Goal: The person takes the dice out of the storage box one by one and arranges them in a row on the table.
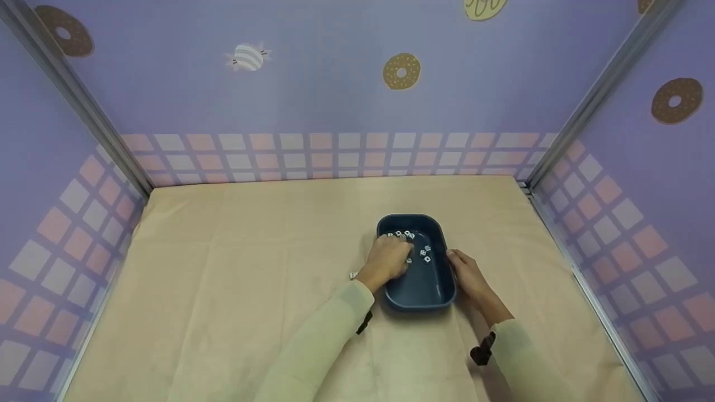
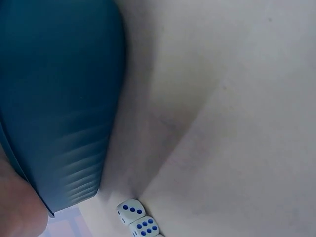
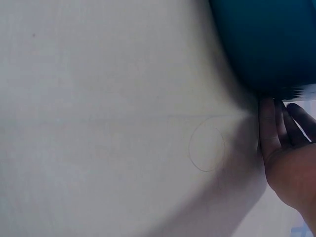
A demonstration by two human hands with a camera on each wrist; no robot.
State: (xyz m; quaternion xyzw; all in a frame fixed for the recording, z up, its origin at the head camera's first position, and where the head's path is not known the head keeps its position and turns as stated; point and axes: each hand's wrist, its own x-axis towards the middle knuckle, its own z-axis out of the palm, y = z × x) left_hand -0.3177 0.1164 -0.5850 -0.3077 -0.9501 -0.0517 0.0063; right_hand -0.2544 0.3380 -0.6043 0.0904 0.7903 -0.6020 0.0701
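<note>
A dark blue rectangular tray (image 1: 419,301) sits on the cloth, holding several white dice (image 1: 427,259). My left hand (image 1: 388,257) reaches over the tray's left side, down among the dice. Its fingertips are hidden, so whether it pinches a die cannot be told. Only a bare part of the left hand (image 2: 19,205) shows beside the tray wall (image 2: 59,98) in the left wrist view. My right hand (image 1: 472,273) touches the tray's right side. In the right wrist view, the fingers (image 3: 268,123) lie fairly straight against the outside of the tray (image 3: 271,44).
Outside the tray on its left, dice (image 2: 132,211) lie on the beige cloth (image 1: 251,268), partly behind the left wrist in the head view. Patterned purple panels (image 1: 335,84) stand at the back and both sides, with metal posts (image 1: 603,95) at the corners.
</note>
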